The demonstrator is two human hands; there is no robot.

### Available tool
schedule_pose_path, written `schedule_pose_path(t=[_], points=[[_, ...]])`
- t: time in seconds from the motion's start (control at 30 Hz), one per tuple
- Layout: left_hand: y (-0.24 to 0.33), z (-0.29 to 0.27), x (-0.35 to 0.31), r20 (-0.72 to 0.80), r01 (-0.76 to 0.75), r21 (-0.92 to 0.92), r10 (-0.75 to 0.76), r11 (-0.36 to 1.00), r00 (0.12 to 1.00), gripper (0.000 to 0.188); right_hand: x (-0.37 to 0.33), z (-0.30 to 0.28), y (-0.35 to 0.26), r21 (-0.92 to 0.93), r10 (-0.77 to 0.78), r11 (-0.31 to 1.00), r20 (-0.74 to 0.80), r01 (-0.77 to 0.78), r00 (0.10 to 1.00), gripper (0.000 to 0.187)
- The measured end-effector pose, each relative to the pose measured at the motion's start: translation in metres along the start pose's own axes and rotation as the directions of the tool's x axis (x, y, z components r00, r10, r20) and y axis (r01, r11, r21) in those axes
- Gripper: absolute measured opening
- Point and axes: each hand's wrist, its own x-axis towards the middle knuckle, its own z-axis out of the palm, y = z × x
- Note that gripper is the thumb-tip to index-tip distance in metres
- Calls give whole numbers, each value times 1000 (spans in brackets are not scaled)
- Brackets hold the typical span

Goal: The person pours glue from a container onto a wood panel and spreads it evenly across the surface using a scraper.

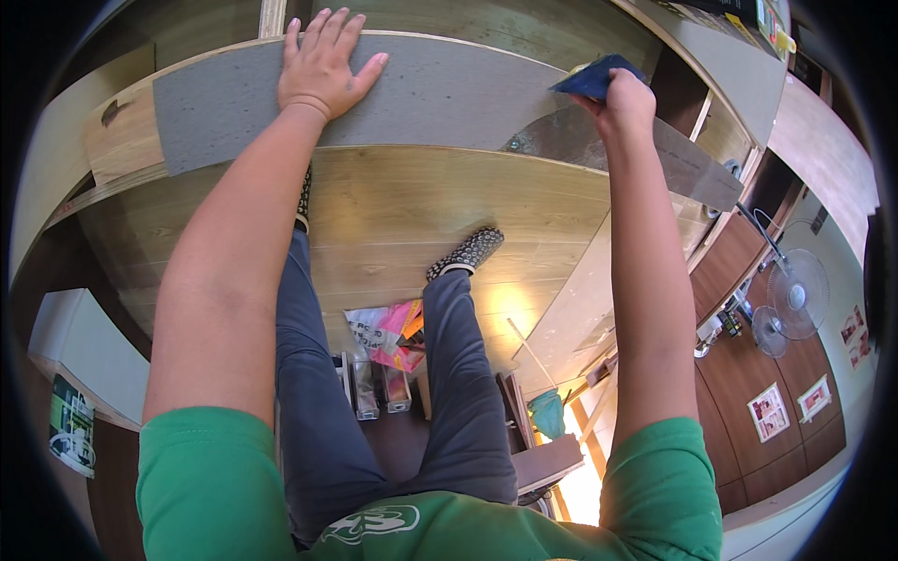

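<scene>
The left hand [323, 65] lies flat on a grey board [449, 93] while the right hand [625, 101] grips a blue cloth [591, 79].

1. Short-sleeved green T-shirt [210, 486]; sleeves end above the elbows, forearms bare.
2. White emblem with outlined lettering [371, 524] across the shirt's chest.
3. Dark grey-blue long trousers [318, 393], creased at the knees.
4. Black-and-white patterned slip-on shoes [468, 252], light soles.
5. Both hands bare: no gloves, rings or watch visible.
</scene>
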Motion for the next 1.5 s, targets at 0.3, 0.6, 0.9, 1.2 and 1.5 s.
schedule_pose_path(t=[0.3, 0.6, 0.9, 1.2, 1.5], points=[[0, 1, -1, -16, -2, 2, 2, 1000, 1000, 66, -62, -36, 64, 70, 169, 984, -71, -164, 983, 28], [-1, 1, -1, 5, 3, 17, -3, 1000, 1000, 66, -44, -14, 74, 36, 212, 977, -98, -209, 972, 25], [0, -2, 0, 30, 6, 0, -6, 1000, 1000, 66, -9, 42, 20, -70, 40, 997, -47, -44, 998, 29], [-1, -2, -1, 33, 11, 0, -11, 1000, 999, 65, -55, 29, -2, 24, -19, 1000, 92, 17, 996, 24], [1, -3, -1, 22, 5, 5, -5, 1000, 1000, 64, -78, -7, 65, 93, 215, 973, -30, -211, 976, 23]])
